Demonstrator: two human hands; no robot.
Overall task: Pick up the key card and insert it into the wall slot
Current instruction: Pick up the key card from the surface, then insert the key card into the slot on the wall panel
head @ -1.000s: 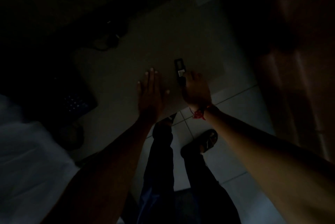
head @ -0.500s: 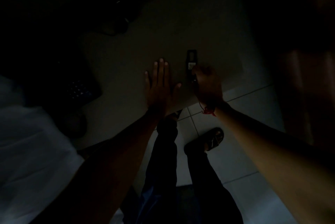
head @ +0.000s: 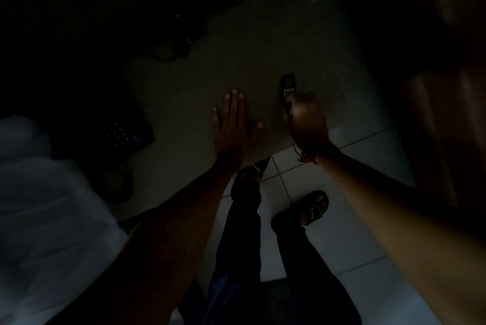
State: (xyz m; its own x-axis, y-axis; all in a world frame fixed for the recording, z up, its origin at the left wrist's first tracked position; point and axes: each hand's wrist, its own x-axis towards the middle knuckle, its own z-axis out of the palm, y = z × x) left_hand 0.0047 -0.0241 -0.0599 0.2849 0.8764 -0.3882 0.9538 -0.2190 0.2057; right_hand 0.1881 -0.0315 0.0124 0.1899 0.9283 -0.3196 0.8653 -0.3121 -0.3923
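The room is very dark. A small dark key card (head: 287,88) with a pale label lies on a dim table top (head: 236,67) near its front right corner. My right hand (head: 306,119), with a red thread at the wrist, is curled with its fingers closed on the card's near end. My left hand (head: 232,127) rests flat on the table to the left of the card, fingers spread, holding nothing. No wall slot is visible.
A dark keypad device (head: 122,132) lies on the table's left side, and a dark cable (head: 168,48) at the back. White bedding (head: 39,193) fills the lower left. A brown wooden door (head: 447,114) stands at right. Below are my legs and a sandalled foot (head: 314,206) on a pale tiled floor.
My right hand has slid forward along the card and its fingers have closed over the near end. My left hand stays flat on the table. The view shifts slightly.
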